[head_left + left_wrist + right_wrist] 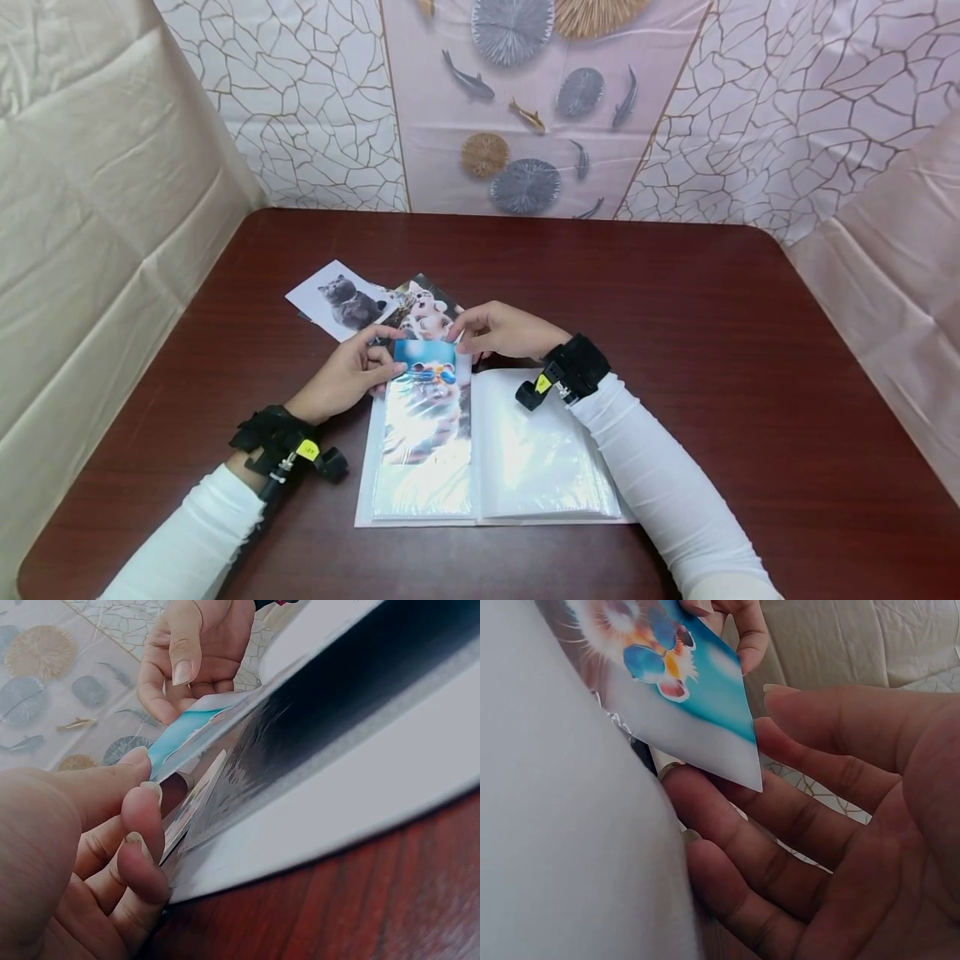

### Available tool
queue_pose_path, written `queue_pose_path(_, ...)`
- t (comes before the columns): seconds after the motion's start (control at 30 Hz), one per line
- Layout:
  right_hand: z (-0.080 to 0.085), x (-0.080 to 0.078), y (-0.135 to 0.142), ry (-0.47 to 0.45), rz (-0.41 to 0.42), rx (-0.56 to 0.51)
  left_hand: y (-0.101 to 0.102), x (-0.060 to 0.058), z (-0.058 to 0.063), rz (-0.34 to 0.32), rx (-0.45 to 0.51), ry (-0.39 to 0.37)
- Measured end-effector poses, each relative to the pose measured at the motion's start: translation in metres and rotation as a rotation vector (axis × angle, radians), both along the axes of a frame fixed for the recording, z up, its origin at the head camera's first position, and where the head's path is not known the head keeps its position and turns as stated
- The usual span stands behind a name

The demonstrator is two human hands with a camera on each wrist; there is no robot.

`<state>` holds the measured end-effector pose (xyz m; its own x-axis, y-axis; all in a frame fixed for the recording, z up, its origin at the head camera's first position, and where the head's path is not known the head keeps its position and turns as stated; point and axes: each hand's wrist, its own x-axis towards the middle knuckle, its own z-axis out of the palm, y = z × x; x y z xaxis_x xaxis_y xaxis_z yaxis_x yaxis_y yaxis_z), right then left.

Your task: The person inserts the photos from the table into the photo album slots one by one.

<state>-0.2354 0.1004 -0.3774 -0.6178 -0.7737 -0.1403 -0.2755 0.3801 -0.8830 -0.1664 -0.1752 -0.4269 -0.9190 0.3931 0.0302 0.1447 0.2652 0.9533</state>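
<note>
An open photo album (422, 492) lies on the table, its clear pocket pages spread flat. Partly inside the left page's pocket is a photo (424, 353) of a cat in blue and orange glasses on a blue background. My left hand (356, 371) pinches the photo's upper left edge between thumb and finger; in the left wrist view the blue photo (184, 735) sticks out of the clear sleeve. By the upper right corner is my right hand (506, 331). In the right wrist view its fingers (780, 817) lie behind the photo's corner, and the thumb stands apart from it.
Beyond the album, loose cat photos overlap on the table: a grey cat on white (347, 302) and a pale kitten on a dark ground (426, 310). The right page (547, 450) shows blank, glossy sleeves. Patterned cloth (322, 108) hangs behind the brown table (675, 292).
</note>
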Motion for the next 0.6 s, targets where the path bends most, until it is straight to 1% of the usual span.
queue_pose_path(0.17, -0.0003, -0.0011, 0.0005, -0.004, 0.015, -0.002, -0.0007, -0.0002, 0.0004, -0.01, -0.011, 0.003)
queue_pose_path(0.37, -0.001, -0.0024, 0.0002, -0.018, 0.032, -0.009, -0.0005, 0.0003, 0.0018, -0.004, -0.015, 0.01)
queue_pose_path(0.6, -0.001, -0.0017, -0.0001, -0.007, 0.06, -0.003, 0.0001, 0.0022, 0.0027, 0.009, -0.016, -0.001)
